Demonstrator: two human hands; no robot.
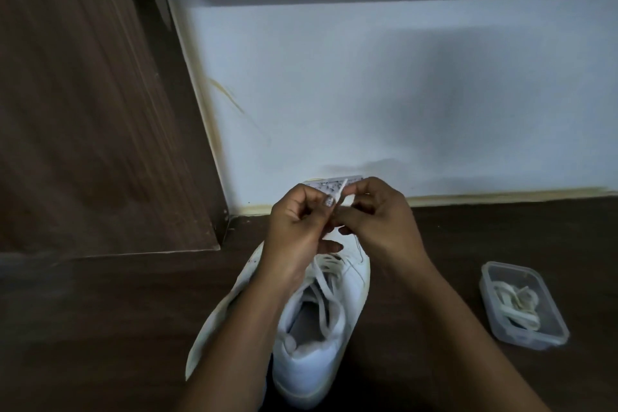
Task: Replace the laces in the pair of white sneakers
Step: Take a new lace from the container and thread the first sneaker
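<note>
Two white sneakers stand side by side on the dark wooden surface, heels toward me. The right sneaker shows its opening and a white lace running loosely up its front. The left sneaker is mostly hidden under my left forearm. Above the toes, my left hand pinches the lace end between thumb and fingers. My right hand pinches the same lace right beside it. Both hands almost touch.
A clear plastic container holding coiled white laces sits on the surface to the right. A white wall panel rises behind the shoes, with a small patterned card at its foot. A brown wooden panel stands at the left.
</note>
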